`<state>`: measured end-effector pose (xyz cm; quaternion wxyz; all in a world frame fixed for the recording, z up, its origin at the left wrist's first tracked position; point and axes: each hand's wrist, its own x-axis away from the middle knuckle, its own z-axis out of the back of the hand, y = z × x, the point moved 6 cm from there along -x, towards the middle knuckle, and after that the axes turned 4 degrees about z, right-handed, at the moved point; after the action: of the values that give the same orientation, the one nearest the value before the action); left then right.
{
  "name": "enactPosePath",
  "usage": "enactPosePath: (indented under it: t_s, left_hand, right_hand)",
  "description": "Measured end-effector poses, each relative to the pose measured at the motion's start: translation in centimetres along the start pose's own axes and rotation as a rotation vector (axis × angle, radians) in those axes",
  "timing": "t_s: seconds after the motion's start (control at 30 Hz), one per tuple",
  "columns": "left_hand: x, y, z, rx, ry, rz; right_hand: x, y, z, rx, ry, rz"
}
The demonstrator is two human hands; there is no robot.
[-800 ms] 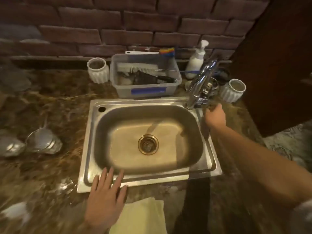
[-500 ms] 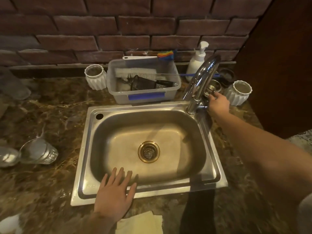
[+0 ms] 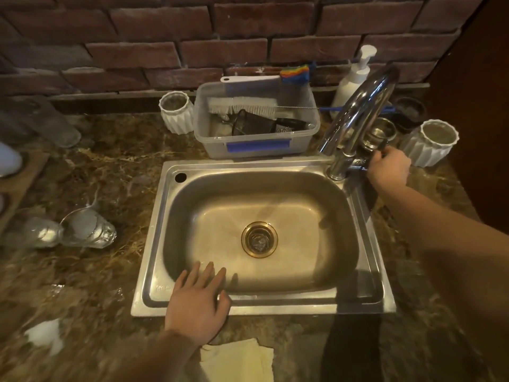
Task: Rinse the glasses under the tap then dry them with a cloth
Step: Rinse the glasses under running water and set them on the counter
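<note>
My right hand [image 3: 389,169] is at the base of the tap [image 3: 355,117], fingers curled round the small lever on its right side. The tap's chrome neck arches up and over the back right corner of the sink [image 3: 154,244]. I can't tell from here whether water is running; the basin looks wet around the drain [image 3: 259,239].

My left hand [image 3: 197,304] lies flat on the sink's front rim, fingers straight and spread a little, their tips reaching over the edge into the basin. It holds nothing.

The glasses [image 3: 88,228] are on the counter [image 3: 91,172] well to the left of the sink, lying on their sides and touching each other, one beside the other. They are blurred, so I can't make out much more than clear glass. The cloth [image 3: 238,361], pale yellow, lies on the counter at the near edge, just below my left wrist.

Behind the sink, against the brick wall [image 3: 192,51], stands a clear plastic tub [image 3: 256,146] with a strip of blue tape on its front; a white bottle brush [image 3: 242,106] rests across it. A ribbed white cup [image 3: 176,114] stands just left of the tub, and another ribbed white cup [image 3: 432,143] stands right of the tap, near my right hand. A white pump bottle [image 3: 354,81] stands behind the tap.
</note>
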<state>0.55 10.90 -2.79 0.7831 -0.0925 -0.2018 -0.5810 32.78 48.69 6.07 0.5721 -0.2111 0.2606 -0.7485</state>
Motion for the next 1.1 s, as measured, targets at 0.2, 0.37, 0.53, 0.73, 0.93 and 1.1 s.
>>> enactPosePath:
  t_s: [0.2,0.37,0.53,0.73,0.93,1.1]
  left_hand:
    - [0.1,0.2,0.3,0.021,0.002,0.004]
    - [0.0,0.1,0.2,0.03,0.049,-0.015]
    - [3.0,-1.5,-0.2,0.076,0.122,-0.01]
    - [7.2,-6.7,-1.1,0.078,0.17,0.048]
    - [6.8,-6.5,-1.5,0.054,0.183,0.07]
    - [7.0,-6.6,-0.9,0.133,0.211,0.039]
  right_hand:
    - [0.5,-0.2,0.3,-0.009,-0.001,-0.036]
    - [0.6,0.0,0.3,-0.052,-0.011,-0.028]
    - [5.2,0.8,0.2,-0.214,-0.013,-0.119]
    - [25.3,-3.5,-4.7,-0.366,-0.199,0.086]
    - [38.3,-16.6,-17.2,-0.469,-0.693,0.367]
    - [41.2,-24.8,-24.0,-0.374,-0.831,0.507]
